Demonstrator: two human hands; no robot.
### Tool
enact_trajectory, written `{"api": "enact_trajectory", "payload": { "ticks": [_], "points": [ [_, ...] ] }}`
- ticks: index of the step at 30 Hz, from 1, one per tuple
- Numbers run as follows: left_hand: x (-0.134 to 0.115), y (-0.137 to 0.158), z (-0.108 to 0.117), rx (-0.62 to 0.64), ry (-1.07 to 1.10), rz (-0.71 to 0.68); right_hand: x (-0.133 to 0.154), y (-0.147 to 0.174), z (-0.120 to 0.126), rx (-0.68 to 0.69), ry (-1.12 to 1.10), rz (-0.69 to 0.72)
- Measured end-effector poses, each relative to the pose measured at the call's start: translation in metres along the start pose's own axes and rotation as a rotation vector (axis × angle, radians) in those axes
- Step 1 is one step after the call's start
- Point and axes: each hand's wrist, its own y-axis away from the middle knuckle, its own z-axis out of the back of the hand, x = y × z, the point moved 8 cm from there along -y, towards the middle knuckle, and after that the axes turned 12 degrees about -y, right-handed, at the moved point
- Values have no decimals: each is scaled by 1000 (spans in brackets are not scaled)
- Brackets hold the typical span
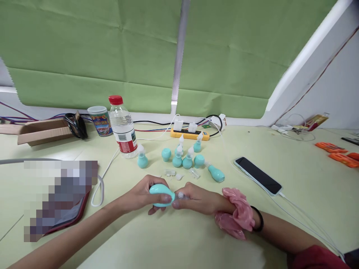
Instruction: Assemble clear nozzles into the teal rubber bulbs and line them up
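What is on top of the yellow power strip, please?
Two white chargers sit on the yellow power strip, with its black top showing between them. The part beneath the chargers is covered and cannot be seen.

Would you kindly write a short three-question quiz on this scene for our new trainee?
1. Which hand holds the body of the teal bulb?
2. True or false: in this view, the red-capped bottle stands left of the yellow power strip.
3. Fill in the blank: the right hand pinches a ____ piece at the bulb's neck.

Key: 1. The left hand. 2. True. 3. Clear.
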Motion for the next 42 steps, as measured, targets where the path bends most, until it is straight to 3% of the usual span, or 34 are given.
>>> {"api": "enact_trajectory", "payload": {
  "ticks": [5, 9, 17, 24, 33, 36, 39, 42],
  "points": [
    [19, -6, -5, 14, 299, 7, -21, -6, -8, 48, -353, -124],
    [31, -5, -10, 113, 425, 38, -21, -5, -12, 132, -527, -116],
    [30, 0, 20, 34, 455, -29, -37, -5, 13, -20, -487, -103],
    [0, 7, 15, 161, 346, -184, -46, -9, 12, -62, -464, -120],
    [-21, 13, 13, 161, 324, -211, -45, -7, 11, -40, -415, -82],
    [-24, 13, 18, 110, 137, -215, -45, -7, 13, -54, -362, -80],
    [-23, 13, 29, -57, -354, -145, -42, -7, 20, -147, -264, -68],
    [-22, 15, 41, -267, -792, -72, -41, -5, 33, -324, -177, -40]
  ]
}}
